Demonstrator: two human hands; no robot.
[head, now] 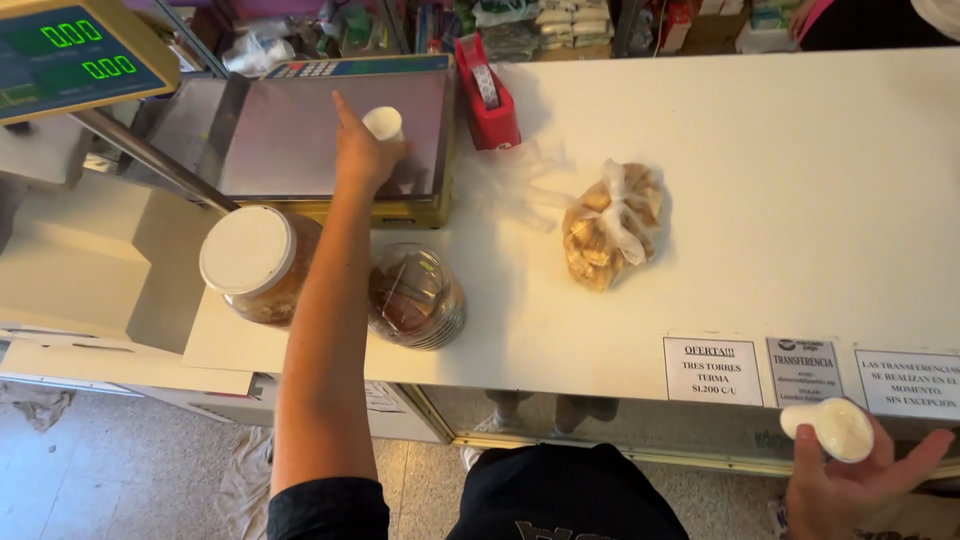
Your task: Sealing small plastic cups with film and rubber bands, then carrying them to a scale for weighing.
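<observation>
left hand [362,152] fingers pinch one white cup [384,122] on the scale [290,140]; right hand [850,478], fingers spread, cradles one white scoop [828,428]; two jars [415,297], one tied bag [610,225] beside scale.

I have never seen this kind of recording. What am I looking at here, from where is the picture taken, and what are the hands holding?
There is no machine: a person wears a camera on the head, so you look down along their own arms at a white shop counter. The left hand reaches onto the metal pan of a weighing scale and holds a small white cup. The right hand, low near the body, holds a white scoop-like object. On the counter lie a jar with a white lid, an open jar, a tied clear bag of baked pieces and a red tape dispenser.
</observation>
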